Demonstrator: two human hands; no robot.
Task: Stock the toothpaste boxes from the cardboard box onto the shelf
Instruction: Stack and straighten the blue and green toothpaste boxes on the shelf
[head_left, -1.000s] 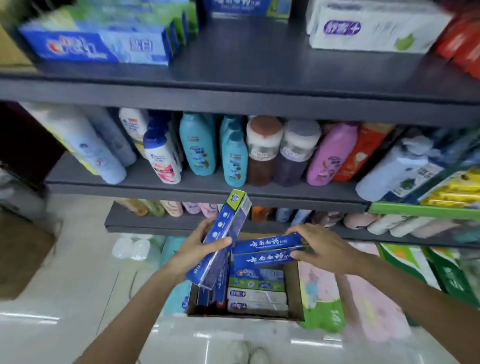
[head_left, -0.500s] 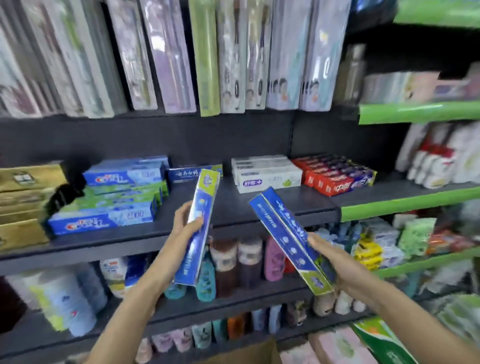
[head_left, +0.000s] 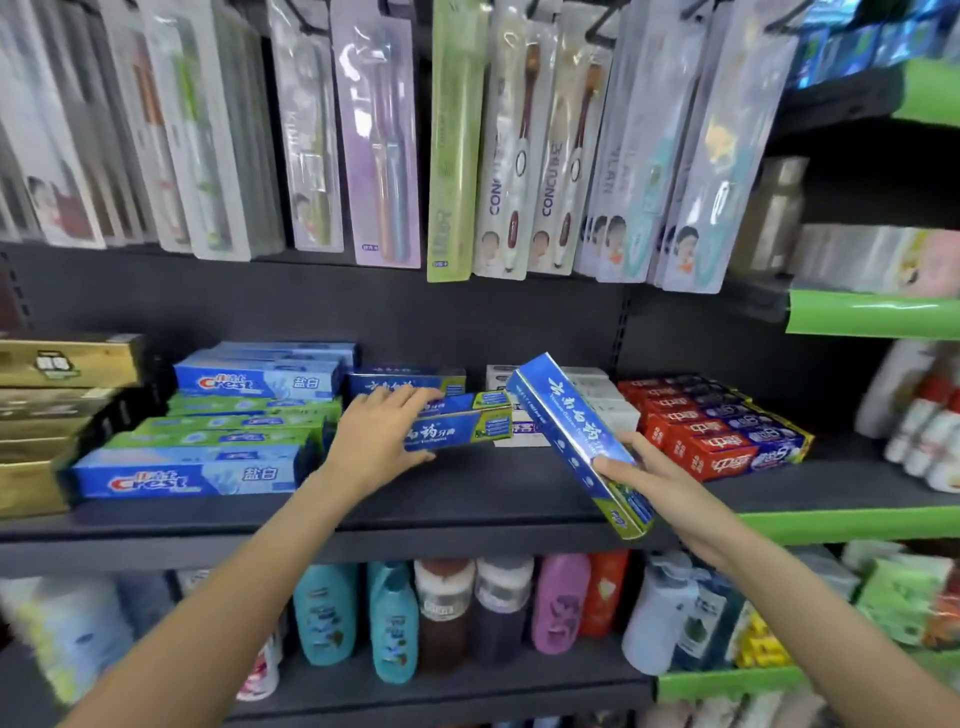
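My left hand (head_left: 382, 439) grips a blue-and-green toothpaste box (head_left: 465, 428) that lies lengthwise on the dark shelf (head_left: 467, 493), in front of another blue box of the same kind (head_left: 405, 382). My right hand (head_left: 654, 475) holds a second blue toothpaste box (head_left: 574, 436) by its lower end, tilted up and away over the shelf's front. The cardboard box is out of view.
Crest boxes (head_left: 208, 441) are stacked at the left, gold boxes (head_left: 47, 415) further left, white boxes (head_left: 597, 400) and red boxes (head_left: 711, 426) at the right. Toothbrush packs (head_left: 467, 140) hang above. Bottles (head_left: 441, 613) fill the shelf below.
The view rose from the cardboard box to the shelf. My left hand laid its box down flat on the shelf; my right hand brought its box closer to the shelf.
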